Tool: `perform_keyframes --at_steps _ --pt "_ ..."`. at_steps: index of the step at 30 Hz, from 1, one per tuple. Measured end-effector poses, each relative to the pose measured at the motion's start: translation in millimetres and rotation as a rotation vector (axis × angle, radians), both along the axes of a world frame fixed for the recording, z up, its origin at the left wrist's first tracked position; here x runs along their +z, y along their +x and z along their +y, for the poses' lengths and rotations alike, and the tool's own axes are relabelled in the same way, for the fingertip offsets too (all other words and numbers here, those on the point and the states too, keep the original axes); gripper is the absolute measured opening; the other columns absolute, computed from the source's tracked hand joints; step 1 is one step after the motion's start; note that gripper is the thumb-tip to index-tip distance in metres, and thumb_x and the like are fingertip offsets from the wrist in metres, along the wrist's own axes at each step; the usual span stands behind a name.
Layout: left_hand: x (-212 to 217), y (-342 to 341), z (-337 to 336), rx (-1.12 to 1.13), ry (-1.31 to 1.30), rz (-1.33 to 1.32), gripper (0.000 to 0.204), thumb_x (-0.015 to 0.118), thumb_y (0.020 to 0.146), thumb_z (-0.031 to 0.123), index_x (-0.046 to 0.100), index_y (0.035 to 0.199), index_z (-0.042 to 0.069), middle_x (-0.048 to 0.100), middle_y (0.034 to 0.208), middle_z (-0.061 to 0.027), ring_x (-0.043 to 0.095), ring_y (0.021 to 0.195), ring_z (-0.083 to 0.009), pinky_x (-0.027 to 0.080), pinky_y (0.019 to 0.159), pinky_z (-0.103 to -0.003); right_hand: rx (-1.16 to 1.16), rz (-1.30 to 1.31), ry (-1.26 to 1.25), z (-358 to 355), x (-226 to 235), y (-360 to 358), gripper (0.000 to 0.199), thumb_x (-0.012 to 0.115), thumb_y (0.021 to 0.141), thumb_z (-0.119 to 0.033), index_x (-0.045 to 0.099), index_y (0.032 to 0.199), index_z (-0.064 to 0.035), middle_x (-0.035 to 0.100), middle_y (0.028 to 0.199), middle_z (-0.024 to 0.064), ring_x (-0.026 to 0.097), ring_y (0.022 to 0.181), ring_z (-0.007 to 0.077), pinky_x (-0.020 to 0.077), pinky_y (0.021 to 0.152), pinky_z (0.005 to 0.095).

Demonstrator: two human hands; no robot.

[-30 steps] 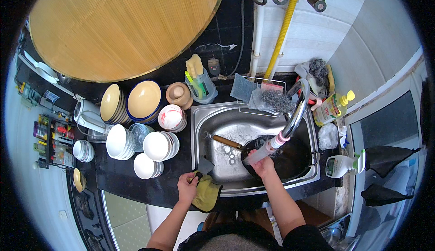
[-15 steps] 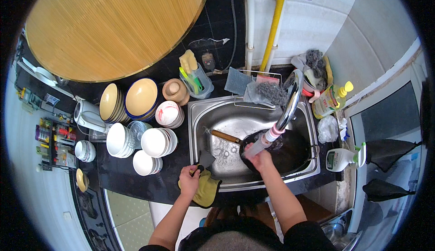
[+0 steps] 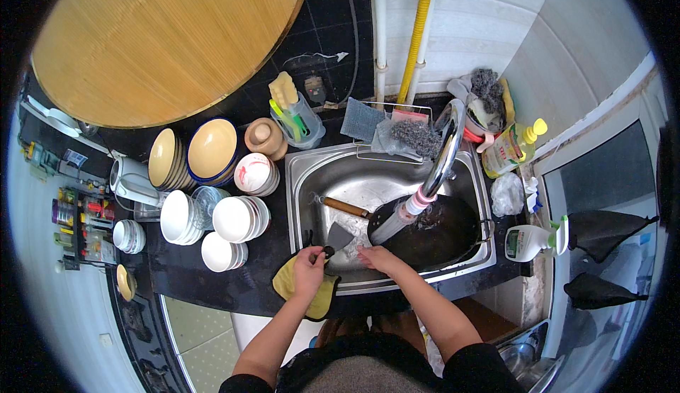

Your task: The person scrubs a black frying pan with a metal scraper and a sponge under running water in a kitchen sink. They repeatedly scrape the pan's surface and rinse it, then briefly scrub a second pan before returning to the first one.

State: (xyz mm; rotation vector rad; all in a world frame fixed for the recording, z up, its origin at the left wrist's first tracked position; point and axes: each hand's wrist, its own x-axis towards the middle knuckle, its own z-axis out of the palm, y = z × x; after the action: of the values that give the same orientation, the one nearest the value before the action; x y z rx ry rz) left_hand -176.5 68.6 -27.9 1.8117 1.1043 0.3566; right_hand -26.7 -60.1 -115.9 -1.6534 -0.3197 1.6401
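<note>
Hands: left hand (image 3: 309,269) grips spatula (image 3: 338,238); right hand (image 3: 375,257) on sink (image 3: 397,280) rim.

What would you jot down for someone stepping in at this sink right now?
Left hand: at the sink's front rim, gripping the dark handle of a metal spatula, above a yellow cloth draped over the counter edge.
Right hand: inside the sink, fingers by the spatula blade; whether it grips anything cannot be told.
A black wok sits in the sink under the tap, wooden handle pointing left.
Done: bowls are stacked on the counter.
Left: spatula and wok are not yet out of the sink.
</note>
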Motion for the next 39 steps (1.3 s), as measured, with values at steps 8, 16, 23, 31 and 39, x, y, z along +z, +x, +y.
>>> perform_keyframes --at_steps 8,16,23,31,39 --pt "-12 72 -44 -0.25 -0.456 -0.273 0.017 0.054 0.088 0.005 0.06 0.103 0.003 0.062 0.098 -0.0061 0.06 0.081 -0.0133 0.05 0.069 -0.027 -0.786 0.039 0.242 -5 47 6 0.03 0.061 0.083 -0.012 0.052 0.107 0.0033 0.061 0.091 0.0082 0.059 0.076 0.0152 0.047 0.065 0.0269" --pt "-45 170 -59 -0.046 -1.037 -0.135 0.021 0.056 0.085 0.009 0.056 0.103 -0.002 0.062 0.079 -0.011 0.062 0.062 -0.0202 0.052 0.049 -0.03 -1.029 0.233 0.156 -54 88 44 0.021 0.05 0.087 -0.004 0.052 0.108 -0.0035 0.062 0.089 0.0068 0.063 0.076 0.0174 0.0552 0.061 0.0336" --pt "-90 175 -57 -0.394 -0.303 -0.11 0.022 0.058 0.084 0.024 0.063 0.09 0.003 0.065 0.086 -0.0119 0.063 0.079 -0.0275 0.05 0.07 -0.034 -1.021 0.304 0.111 -72 100 53 0.023 0.048 0.089 -0.006 0.048 0.112 -0.0026 0.061 0.095 0.009 0.062 0.083 0.0204 0.0552 0.066 0.0353" --pt "-120 123 -28 -0.652 0.215 -0.192 0.039 0.055 0.077 0.011 0.052 0.114 -0.001 0.055 0.111 -0.0247 0.051 0.104 -0.0415 0.043 0.089 -0.044 -1.056 0.3 0.104 -82 103 52 0.026 0.049 0.089 -0.006 0.047 0.114 -0.0018 0.062 0.098 0.0118 0.063 0.085 0.0226 0.0544 0.071 0.0371" --pt "-156 153 27 -0.977 0.553 0.363 0.027 0.053 0.076 0.011 0.061 0.101 0.01 0.059 0.107 -0.0166 0.049 0.11 -0.0342 0.033 0.097 -0.048 -1.045 0.281 0.096 -81 113 47 0.03 0.049 0.089 -0.006 0.046 0.119 -0.0006 0.061 0.096 0.0108 0.062 0.085 0.0217 0.054 0.071 0.0341"
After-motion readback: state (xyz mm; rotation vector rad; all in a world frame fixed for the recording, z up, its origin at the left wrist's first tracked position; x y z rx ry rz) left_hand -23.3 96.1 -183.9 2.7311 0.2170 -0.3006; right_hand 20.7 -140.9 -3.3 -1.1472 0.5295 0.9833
